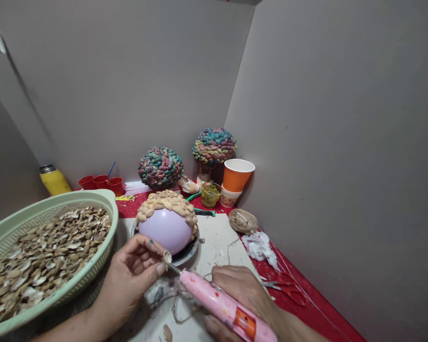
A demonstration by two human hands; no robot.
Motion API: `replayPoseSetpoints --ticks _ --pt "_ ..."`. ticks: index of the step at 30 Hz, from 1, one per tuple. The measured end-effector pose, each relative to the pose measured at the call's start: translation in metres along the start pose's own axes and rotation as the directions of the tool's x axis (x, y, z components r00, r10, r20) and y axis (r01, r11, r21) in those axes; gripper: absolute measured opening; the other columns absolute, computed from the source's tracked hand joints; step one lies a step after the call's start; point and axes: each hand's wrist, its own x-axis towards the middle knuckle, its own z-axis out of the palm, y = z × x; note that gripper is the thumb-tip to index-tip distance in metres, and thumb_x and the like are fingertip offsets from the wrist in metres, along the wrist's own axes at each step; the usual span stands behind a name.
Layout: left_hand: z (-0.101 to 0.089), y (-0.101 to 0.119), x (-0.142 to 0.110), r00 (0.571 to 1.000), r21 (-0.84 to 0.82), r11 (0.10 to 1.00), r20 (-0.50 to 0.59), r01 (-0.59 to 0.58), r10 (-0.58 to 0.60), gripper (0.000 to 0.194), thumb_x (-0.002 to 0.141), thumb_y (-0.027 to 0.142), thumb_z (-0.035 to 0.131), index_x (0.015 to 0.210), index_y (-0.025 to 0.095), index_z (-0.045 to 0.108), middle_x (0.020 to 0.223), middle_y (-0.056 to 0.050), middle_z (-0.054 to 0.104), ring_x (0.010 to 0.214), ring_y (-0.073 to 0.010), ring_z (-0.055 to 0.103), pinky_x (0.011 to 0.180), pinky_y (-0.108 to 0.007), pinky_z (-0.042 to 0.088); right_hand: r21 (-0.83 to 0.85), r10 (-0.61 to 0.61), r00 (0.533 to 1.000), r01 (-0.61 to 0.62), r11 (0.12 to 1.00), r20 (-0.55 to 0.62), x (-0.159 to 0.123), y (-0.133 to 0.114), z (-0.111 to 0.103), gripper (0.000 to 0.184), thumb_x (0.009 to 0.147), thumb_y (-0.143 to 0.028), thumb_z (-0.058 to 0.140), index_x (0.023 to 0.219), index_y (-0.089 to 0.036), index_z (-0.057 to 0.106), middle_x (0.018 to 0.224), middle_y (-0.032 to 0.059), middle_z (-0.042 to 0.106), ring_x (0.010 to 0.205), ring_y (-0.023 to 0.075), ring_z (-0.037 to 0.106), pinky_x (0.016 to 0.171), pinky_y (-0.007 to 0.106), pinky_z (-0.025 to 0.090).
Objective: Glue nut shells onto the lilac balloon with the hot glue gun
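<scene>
Between the thumb and fingertips of my left hand is a peanut shell, its hollow side showing. My right hand grips a pink hot glue gun with an orange switch; its metal nozzle meets or nearly meets the shell. Just behind my left hand, a lilac balloon rests in a dark round dish. Peanut shells cover the balloon's top and sides, while its near face is bare.
A green basket full of peanut shells stands at left. Two painted shell balls, red cups, an orange paper cup and a glass stand behind. Twine, crumpled tissue and red scissors lie at right.
</scene>
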Motion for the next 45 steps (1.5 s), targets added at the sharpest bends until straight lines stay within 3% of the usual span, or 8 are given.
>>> replayPoseSetpoints --ticks 5,12,17,23,28,35,45 --pt "0.0 -0.001 0.0 1.0 0.0 1.0 -0.018 -0.003 0.002 0.025 0.07 0.019 0.08 0.081 0.018 0.058 0.08 -0.001 0.066 0.076 -0.0135 0.063 0.074 -0.023 0.053 -0.017 -0.028 1.0 0.028 0.999 -0.012 -0.003 0.003 0.004 0.027 0.087 -0.031 0.043 0.061 -0.024 0.039 0.052 -0.001 0.045 0.044 0.0148 0.042 0.044 0.03 0.032" --pt "-0.001 -0.001 -0.001 1.0 0.009 1.0 -0.017 -0.009 0.009 0.023 0.072 0.018 0.08 0.081 0.018 0.059 0.08 0.0 0.067 0.076 -0.0127 0.063 0.074 -0.022 0.052 -0.083 -0.043 0.999 0.041 0.996 -0.018 0.001 0.001 0.004 0.038 0.091 -0.039 0.036 0.056 -0.023 0.04 0.048 -0.0005 0.043 0.041 0.0139 0.038 0.041 0.03 0.03" --pt "0.0 0.001 0.0 0.999 0.001 1.0 -0.031 -0.018 0.018 0.023 0.071 0.019 0.08 0.081 0.018 0.06 0.081 -0.002 0.067 0.076 -0.0138 0.063 0.072 -0.022 0.052 -0.141 -0.098 0.994 0.089 0.986 -0.056 0.003 0.002 0.004 0.037 0.09 -0.038 0.04 0.056 -0.023 0.039 0.047 -0.002 0.042 0.039 0.0128 0.036 0.039 0.029 0.027" --pt "0.0 0.0 -0.002 1.0 0.01 1.0 -0.026 -0.016 0.016 0.023 0.071 0.019 0.08 0.081 0.018 0.06 0.081 -0.002 0.068 0.076 -0.0137 0.064 0.073 -0.022 0.053 -0.13 -0.084 0.996 0.079 0.988 -0.027 0.003 0.002 0.003 0.036 0.09 -0.039 0.04 0.058 -0.023 0.042 0.049 -0.001 0.045 0.041 0.0139 0.04 0.042 0.029 0.03" --pt "0.0 0.0 -0.002 1.0 0.013 1.0 -0.014 -0.019 0.019 0.021 0.073 0.019 0.079 0.081 0.019 0.059 0.081 -0.001 0.068 0.076 -0.0127 0.064 0.074 -0.021 0.052 -0.191 -0.14 0.986 0.12 0.974 -0.094 0.005 0.002 0.005 0.045 0.095 -0.04 0.031 0.055 -0.023 0.043 0.046 -0.001 0.044 0.039 0.0131 0.038 0.039 0.029 0.028" --pt "-0.001 0.0 -0.003 1.0 0.005 1.0 -0.011 -0.014 0.014 0.022 0.073 0.019 0.078 0.081 0.02 0.058 0.081 0.001 0.067 0.076 -0.0123 0.064 0.075 -0.022 0.052 -0.164 -0.103 0.989 0.086 0.983 -0.102 0.007 0.001 0.003 0.044 0.093 -0.042 0.034 0.054 -0.023 0.04 0.044 -0.0017 0.043 0.038 0.0126 0.036 0.038 0.029 0.027" --pt "-0.003 -0.002 -0.002 1.0 0.004 1.0 -0.005 -0.022 0.022 0.022 0.074 0.019 0.078 0.082 0.019 0.058 0.082 0.001 0.067 0.076 -0.0113 0.064 0.074 -0.019 0.052 -0.252 -0.15 0.981 0.115 0.961 -0.126 0.01 0.002 0.003 0.048 0.095 -0.039 0.034 0.051 -0.022 0.042 0.043 -0.003 0.042 0.038 0.0108 0.034 0.04 0.027 0.024"
